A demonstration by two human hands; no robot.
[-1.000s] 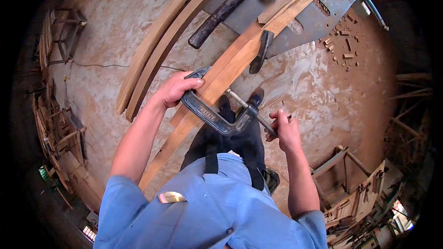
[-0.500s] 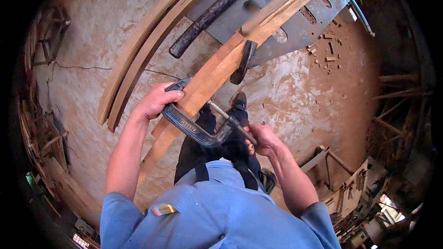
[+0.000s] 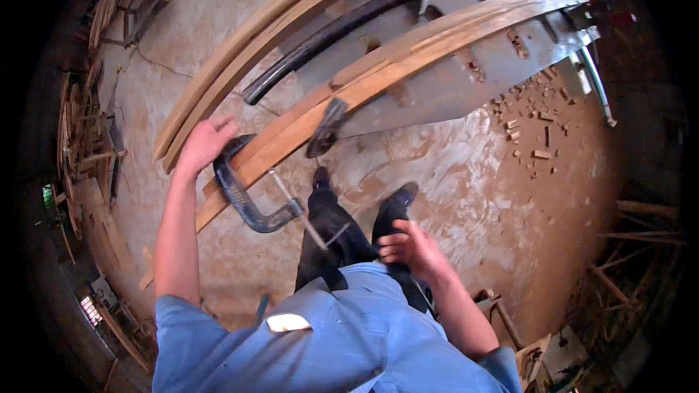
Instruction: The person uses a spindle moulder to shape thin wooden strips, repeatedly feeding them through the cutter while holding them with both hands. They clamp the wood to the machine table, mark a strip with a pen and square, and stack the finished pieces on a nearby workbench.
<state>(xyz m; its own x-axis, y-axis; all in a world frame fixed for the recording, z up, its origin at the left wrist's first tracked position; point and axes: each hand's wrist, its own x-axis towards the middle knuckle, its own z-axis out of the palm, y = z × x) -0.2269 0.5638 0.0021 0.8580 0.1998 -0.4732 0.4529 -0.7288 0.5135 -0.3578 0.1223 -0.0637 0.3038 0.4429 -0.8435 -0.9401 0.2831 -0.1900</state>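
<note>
A black C-clamp (image 3: 249, 207) grips the near end of a long curved wooden workpiece (image 3: 291, 133) made of pieces laid side by side. Its screw and crossbar handle (image 3: 320, 237) hang free toward my body. My left hand (image 3: 204, 144) is just left of the clamp's upper corner, fingers loosely stretched and holding nothing. Away from the handle, to its right, my right hand (image 3: 416, 249) is in the air in front of my waist, its fingers slightly bent and apart, with nothing in them. A second dark clamp (image 3: 329, 127) sits farther along the workpiece.
The workpiece's far part lies on a slotted metal plate (image 3: 429, 105). Beside it are a dark curved bar (image 3: 320, 44) and two curved wooden rails (image 3: 240, 51). Wood offcuts (image 3: 539, 120) litter the floor at right. Stacked timber (image 3: 80, 153) stands at far left.
My right hand has let go of the clamp's screw handle and moved off it. My left hand has come off the clamp frame. The view has shifted, with the workpiece now farther left.
</note>
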